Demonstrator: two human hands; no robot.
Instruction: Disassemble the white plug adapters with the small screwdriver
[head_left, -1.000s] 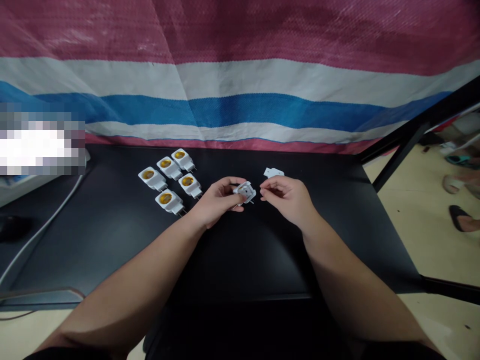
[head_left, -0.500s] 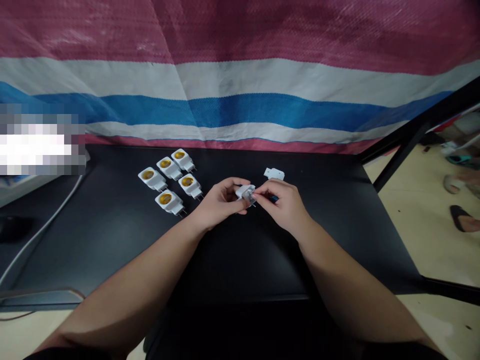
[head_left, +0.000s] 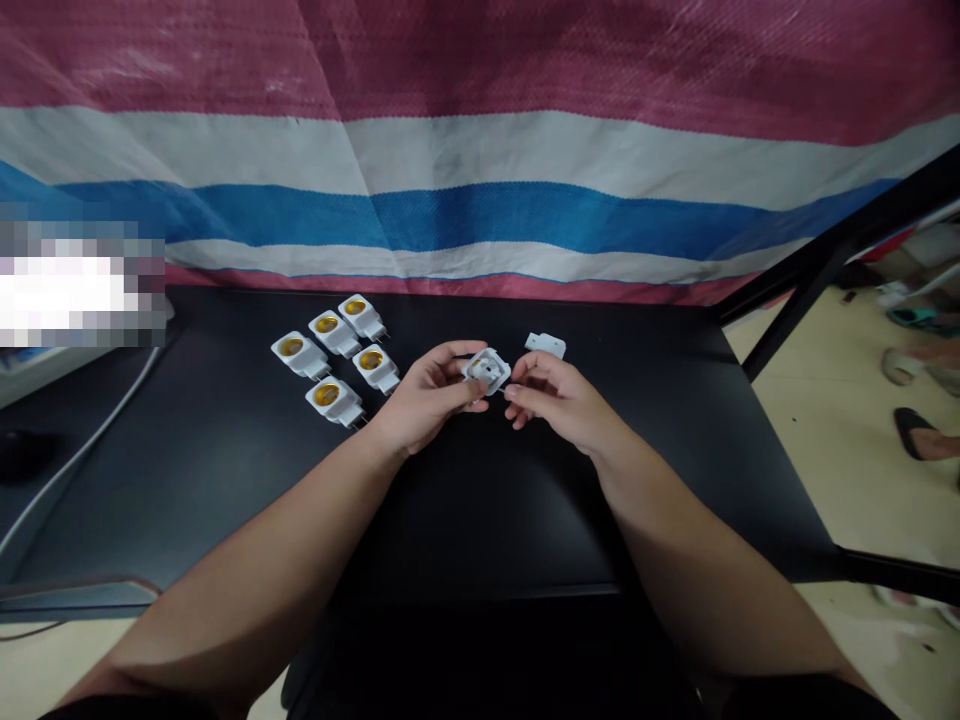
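A white plug-in lamp socket housing [head_left: 493, 366] is in my left hand [head_left: 429, 396], its hollow inner side turned up toward me. The thumb lies over its near edge, and the other fingers go round behind it. At the housing's right edge is my right hand [head_left: 553, 396], its fingers curled and the thumb close to the index finger. A thin pin-like piece shows by those fingertips; anything between them is too small to name. Behind the right hand lies a flat white plastic cover [head_left: 546, 345], partly hidden by the fingers.
Several white plug-in lamp sockets [head_left: 335, 402] with gold-coloured insides lie left of my hands on the black table [head_left: 480, 520]. A white cable [head_left: 97, 430] and a dark mouse [head_left: 26, 455] are at the far left. Striped sheeting [head_left: 480, 215] hangs behind; a black frame bar [head_left: 810, 260] stands right.
The housing has turned in my left hand, so its hollow inside now faces up more. My right hand's fingers have moved slightly back and down along its right edge.
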